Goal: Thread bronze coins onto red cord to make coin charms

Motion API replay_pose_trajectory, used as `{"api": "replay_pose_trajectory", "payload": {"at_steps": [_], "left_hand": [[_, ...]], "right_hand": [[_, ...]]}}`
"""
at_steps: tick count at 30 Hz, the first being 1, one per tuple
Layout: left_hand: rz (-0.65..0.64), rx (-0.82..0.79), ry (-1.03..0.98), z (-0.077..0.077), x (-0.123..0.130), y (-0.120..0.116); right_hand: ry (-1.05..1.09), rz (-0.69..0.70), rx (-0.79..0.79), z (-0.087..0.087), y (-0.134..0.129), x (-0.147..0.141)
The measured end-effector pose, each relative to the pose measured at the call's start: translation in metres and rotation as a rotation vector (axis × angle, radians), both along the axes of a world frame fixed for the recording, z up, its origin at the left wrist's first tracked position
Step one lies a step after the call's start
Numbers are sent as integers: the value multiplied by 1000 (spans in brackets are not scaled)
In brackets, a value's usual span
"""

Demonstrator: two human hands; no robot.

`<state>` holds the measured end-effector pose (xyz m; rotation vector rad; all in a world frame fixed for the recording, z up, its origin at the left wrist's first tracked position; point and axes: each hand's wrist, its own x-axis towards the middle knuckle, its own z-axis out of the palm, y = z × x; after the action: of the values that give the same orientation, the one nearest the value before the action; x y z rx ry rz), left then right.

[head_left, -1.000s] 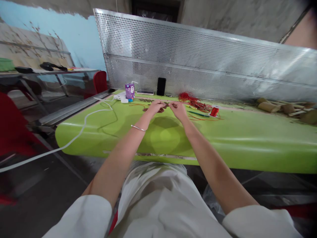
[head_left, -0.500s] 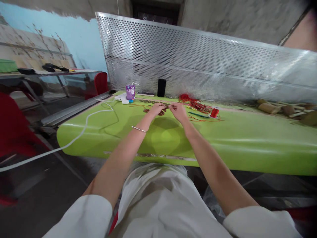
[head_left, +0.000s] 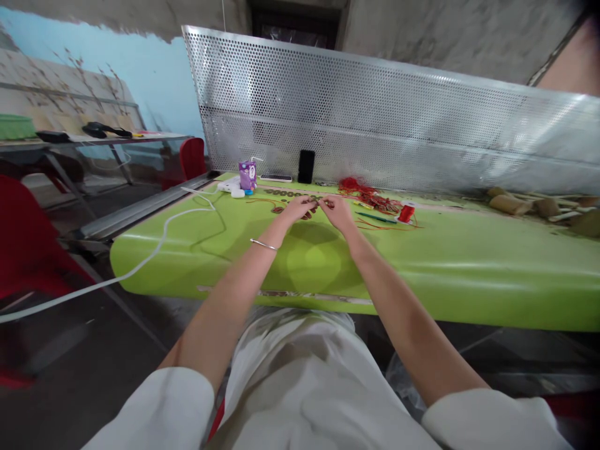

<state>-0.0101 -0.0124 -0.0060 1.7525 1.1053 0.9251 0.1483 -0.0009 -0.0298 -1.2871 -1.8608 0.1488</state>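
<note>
both hands pinch a small, dull brown, roundish piece between them, its details blurred.

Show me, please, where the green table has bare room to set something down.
The widest free patch lies between the red spool and the brown cylinders, down to the front edge. A smaller one lies between the white cable and left forearm. Around the left hand and right hand it is crowded: brown discs, red threads.

A craft workshop: worktable at twelve o'clock, thread spool and rough concrete wall toward one o'clock.
</note>
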Motion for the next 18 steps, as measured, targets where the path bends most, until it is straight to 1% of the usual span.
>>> {"api": "replay_pose_trajectory", "payload": {"at_steps": [10, 18], "left_hand": [[50, 36, -61, -2, 0, 10], [40, 67, -170, 1, -1, 11]], "right_hand": [[125, 23, 29, 0, 4, 4], [199, 109, 32, 3, 3, 2]]}}
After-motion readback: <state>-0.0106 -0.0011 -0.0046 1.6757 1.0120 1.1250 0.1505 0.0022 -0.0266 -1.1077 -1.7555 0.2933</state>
